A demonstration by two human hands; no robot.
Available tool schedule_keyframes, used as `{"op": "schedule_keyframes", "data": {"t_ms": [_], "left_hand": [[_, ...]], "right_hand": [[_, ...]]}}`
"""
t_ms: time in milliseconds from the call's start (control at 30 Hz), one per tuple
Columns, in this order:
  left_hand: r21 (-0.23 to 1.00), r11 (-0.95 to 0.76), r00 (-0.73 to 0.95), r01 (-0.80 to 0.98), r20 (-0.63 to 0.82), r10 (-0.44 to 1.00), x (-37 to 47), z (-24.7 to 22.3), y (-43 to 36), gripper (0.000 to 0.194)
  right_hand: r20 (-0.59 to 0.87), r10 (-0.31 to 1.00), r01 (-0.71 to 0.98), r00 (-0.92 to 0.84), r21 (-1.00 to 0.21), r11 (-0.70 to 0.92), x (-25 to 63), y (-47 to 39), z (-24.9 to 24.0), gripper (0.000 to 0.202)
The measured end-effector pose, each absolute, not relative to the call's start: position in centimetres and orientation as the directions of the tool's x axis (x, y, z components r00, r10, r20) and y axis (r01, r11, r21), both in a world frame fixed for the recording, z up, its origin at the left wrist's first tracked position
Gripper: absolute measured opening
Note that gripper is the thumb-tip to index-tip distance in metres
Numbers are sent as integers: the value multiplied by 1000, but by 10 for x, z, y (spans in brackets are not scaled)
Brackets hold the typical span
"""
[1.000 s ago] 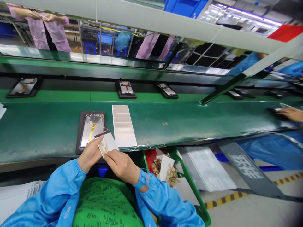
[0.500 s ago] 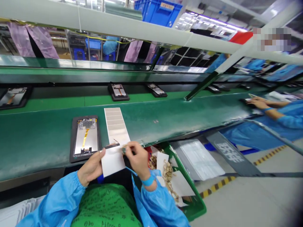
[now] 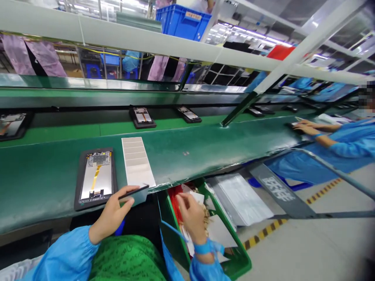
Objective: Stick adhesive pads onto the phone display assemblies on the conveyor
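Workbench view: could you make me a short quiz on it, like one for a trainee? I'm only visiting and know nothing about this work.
1. How does the left hand hold the thin panel?
a) flat on an open palm
b) between thumb and fingers
c) pinned under the wrist

2. True or false: in the picture, the white sheet lies to the right of the open tablet.

3. Fill in the missing colour: the bin seen behind the right hand is ____.

Key: 1. b; 2. true; 3. green.

Green bench [image 3: 187,160], opened tablet [image 3: 101,181], label sheet [image 3: 137,171]
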State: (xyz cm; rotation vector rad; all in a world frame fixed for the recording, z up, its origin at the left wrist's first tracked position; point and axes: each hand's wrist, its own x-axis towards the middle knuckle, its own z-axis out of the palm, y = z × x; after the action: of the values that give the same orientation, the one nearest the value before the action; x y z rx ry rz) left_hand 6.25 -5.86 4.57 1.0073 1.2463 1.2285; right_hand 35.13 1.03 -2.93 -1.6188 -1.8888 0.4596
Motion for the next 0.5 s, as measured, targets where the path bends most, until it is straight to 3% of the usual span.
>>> {"op": "schedule_keyframes", "data": {"t_ms": [33, 100, 200, 267, 333, 433, 500], "left_hand": [[983, 115, -114, -145, -132, 985, 64, 44, -60, 39], [959, 105, -193, -265, -160, 968, 64, 38, -65, 49], [864, 100, -240, -493, -246, 939, 54, 31, -80, 54], [817, 99, -221, -568, -267, 938, 40, 29, -94, 51], [864, 80, -257, -497, -235, 938, 19, 30, -107, 51], [952, 102, -455, -289, -231, 860, -15, 26, -124, 65], [930, 157, -502, -333, -315, 805, -35, 20, -133, 70]], "right_hand": [[298, 928, 647, -225, -666, 371, 320, -1, -15, 37], [387, 760, 437, -521, -644, 628, 263, -23, 10, 60], [414, 584, 257, -698, -616, 744, 201, -42, 27, 87], [411, 579, 212, -704, -657, 724, 175, -44, 26, 81], [390, 625, 179, -677, -736, 653, 158, -45, 21, 63], [273, 682, 75, -679, -898, 434, 139, -45, 17, 43], [158, 631, 20, -759, -964, 266, 130, -42, 20, 38]]}}
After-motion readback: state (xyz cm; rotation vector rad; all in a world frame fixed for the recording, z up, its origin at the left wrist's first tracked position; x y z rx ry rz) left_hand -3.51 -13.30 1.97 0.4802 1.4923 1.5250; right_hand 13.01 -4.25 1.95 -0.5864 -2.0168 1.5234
